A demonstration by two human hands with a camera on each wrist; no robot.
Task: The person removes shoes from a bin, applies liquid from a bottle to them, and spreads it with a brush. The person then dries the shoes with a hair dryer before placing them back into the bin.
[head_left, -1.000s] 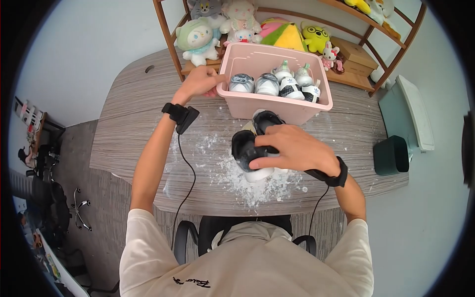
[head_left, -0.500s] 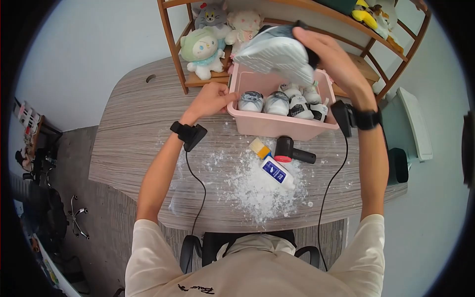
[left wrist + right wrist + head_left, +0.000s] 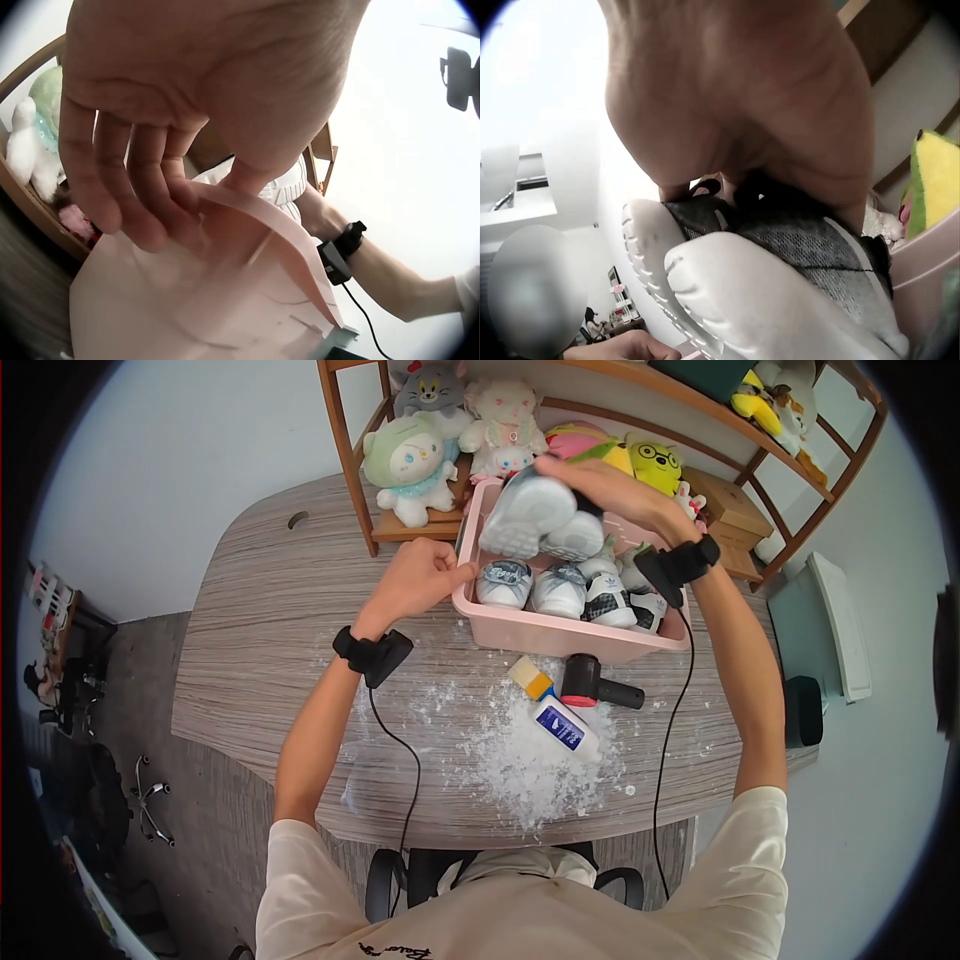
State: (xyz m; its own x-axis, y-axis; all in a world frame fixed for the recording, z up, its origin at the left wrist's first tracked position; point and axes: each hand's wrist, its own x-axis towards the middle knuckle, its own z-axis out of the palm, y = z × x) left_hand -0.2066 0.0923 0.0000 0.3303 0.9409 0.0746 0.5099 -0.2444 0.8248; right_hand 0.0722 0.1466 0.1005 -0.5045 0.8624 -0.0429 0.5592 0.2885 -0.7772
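A pair of grey sneakers (image 3: 530,515) with thick white soles hangs over the back left of the pink bin (image 3: 570,640), soles toward the head view. My right hand (image 3: 612,492) grips the pair from above; in the right wrist view its fingers go down to the dark collars of the sneakers (image 3: 787,292). At the bin's left side, my left hand (image 3: 415,582) holds the rim, thumb over the edge and fingers along the outer wall (image 3: 150,300). Several shoes stand along the bin's front, among them a grey-and-white shoe (image 3: 503,588) and a black-and-white one (image 3: 606,603).
In front of the bin lie a brush (image 3: 530,678), a white bottle (image 3: 566,728) with a blue label and a black tool (image 3: 590,682) with a red end. White flakes (image 3: 530,785) cover the table around them. Behind stands a wooden shelf with plush toys (image 3: 410,465).
My right hand has lifted the sneakers off the table, up over the bin, then lowered them toward its back left. The brush, bottle and black tool came into view. My left hand stays at the rim.
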